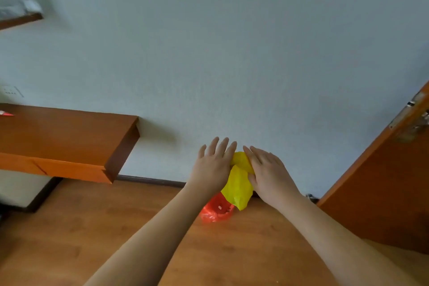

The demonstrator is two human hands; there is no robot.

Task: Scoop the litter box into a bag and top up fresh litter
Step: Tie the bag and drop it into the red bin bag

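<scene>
Hands pressing yellow bag, red bag below

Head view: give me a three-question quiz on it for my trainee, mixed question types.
1. True or false: the yellow bag is pressed between the left hand and the right hand.
2. What lies on the wooden floor just below the hands?
A. A red-orange plastic bag
B. A litter scoop
C. A broom
3. Fill in: to the right of the hands stands an open wooden ____.

Key
1. True; both hands have straight fingers on it.
2. A, the red-orange plastic bag.
3. door.
</scene>
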